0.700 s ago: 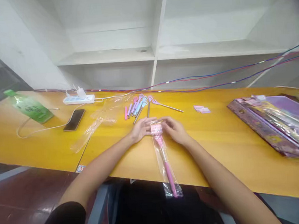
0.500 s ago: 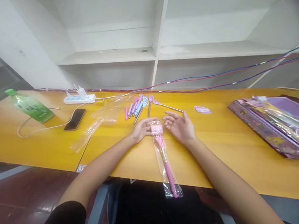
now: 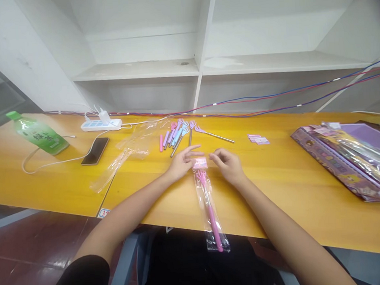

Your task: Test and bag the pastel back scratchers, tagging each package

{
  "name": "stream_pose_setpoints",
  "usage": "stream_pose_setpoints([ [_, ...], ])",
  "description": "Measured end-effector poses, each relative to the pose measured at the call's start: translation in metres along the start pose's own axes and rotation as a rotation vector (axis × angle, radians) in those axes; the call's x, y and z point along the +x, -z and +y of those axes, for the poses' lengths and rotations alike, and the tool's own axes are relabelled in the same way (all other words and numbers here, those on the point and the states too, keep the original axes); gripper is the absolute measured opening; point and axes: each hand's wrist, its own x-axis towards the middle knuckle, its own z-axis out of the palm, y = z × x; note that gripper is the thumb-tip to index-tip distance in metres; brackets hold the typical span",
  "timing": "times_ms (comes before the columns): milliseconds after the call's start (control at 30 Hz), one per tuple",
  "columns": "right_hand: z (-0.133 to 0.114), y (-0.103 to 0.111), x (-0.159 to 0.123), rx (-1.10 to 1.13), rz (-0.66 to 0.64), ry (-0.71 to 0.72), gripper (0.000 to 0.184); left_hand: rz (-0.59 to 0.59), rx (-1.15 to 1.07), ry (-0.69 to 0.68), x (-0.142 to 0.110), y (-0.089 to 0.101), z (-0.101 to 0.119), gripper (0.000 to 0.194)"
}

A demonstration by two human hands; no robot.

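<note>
A pink hand-shaped back scratcher sealed in a clear plastic bag (image 3: 209, 206) lies on the yellow table (image 3: 294, 187), its lower end hanging over the near edge. A small pink header card (image 3: 199, 162) caps the bag's far end. My left hand (image 3: 182, 161) holds that end from the left, thumb against the card and index finger stretched out. My right hand (image 3: 229, 165) is at the card's right side, fingers curled and pinched together at its edge.
Several loose pink, blue and purple scratchers (image 3: 177, 134) lie beyond my hands, with empty clear bags (image 3: 129, 154) to their left. Further left are a phone (image 3: 95, 151), a power strip (image 3: 101, 125) and a green bottle (image 3: 37, 136). Small pink cards (image 3: 258, 139) and purple boxes (image 3: 347, 157) lie right.
My right hand lifted off the card and opened, then came back and pinched at its right edge. My left hand stayed on the bag's top; the bag shifted slightly.
</note>
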Motion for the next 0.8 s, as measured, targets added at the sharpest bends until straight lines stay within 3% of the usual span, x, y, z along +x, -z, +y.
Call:
stream_pose_setpoints([
  [67,-0.001,-0.002,-0.002,-0.025,-0.017,0.053,0.042,0.004,-0.008,-0.026,0.000,0.000,-0.001,0.068],
  [233,0.002,-0.005,-0.003,0.016,-0.035,0.090,0.030,0.051,-0.018,-0.032,0.001,-0.001,-0.002,0.028],
  [467,-0.002,-0.001,0.001,-0.027,-0.135,0.169,0.026,0.064,0.021,-0.045,-0.001,-0.004,0.001,0.033],
  [800,-0.008,0.000,0.002,-0.052,-0.169,0.241,0.016,0.058,0.106,-0.066,-0.001,-0.005,0.002,0.024],
])
